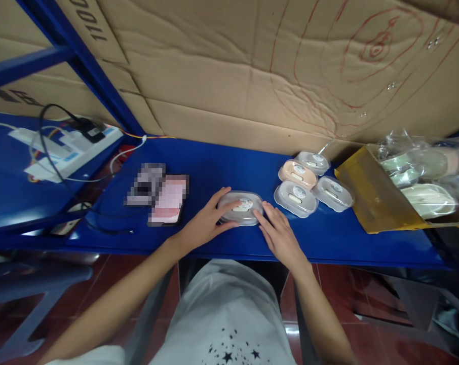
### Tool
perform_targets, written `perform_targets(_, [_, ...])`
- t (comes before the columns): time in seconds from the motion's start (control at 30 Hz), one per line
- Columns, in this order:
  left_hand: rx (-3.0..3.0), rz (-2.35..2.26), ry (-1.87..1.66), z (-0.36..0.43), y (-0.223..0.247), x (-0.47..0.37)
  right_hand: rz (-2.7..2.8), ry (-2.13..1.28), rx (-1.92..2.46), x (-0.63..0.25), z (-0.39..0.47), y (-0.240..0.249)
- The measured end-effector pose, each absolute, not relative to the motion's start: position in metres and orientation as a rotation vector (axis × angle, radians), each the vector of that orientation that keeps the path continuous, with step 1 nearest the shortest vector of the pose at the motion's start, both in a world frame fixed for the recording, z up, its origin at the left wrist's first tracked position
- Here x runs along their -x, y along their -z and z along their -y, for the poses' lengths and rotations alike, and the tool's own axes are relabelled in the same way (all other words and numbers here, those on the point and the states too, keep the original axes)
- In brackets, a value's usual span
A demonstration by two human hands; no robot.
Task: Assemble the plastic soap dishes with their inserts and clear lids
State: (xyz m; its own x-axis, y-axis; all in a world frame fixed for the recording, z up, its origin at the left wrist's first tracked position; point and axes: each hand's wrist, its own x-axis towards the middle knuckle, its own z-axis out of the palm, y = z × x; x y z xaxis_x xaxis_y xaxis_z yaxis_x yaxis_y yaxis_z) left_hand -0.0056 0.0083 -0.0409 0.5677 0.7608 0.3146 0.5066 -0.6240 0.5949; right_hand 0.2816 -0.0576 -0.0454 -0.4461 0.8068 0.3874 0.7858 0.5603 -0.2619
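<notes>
A small oval plastic box with a clear lid and a round sticker lies on the blue table in front of me. My left hand spans its left end, with the thumb at the near edge, one finger at the far edge and another across the lid. At the right end, my right hand touches the lid and rim with outstretched fingers. Similar lidded boxes stand grouped to the right: a peach one and several greyish ones, including a near one.
A cardboard carton at the right contains plastic-wrapped pale pieces. To the left lie a phone and a blurred-out item. A power strip with cables sits farther left. Cardboard backs the blue table.
</notes>
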Motion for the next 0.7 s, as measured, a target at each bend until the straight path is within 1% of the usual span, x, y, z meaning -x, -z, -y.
perform_targets(0.27, [-2.333,-1.109,-0.762,0.001,0.047,0.002,2.304,-0.12,1.204,-0.281,0.06,0.044])
perform_targets(0.57, [-2.464,-1.035,-0.91,0.004,0.053,0.003,2.271,-0.069,1.197,-0.28,0.062,0.042])
perform_targets(0.7, [-2.458,-1.084,-0.879,0.006,0.048,0.0,2.287,-0.03,1.193,-0.28,0.063,0.039])
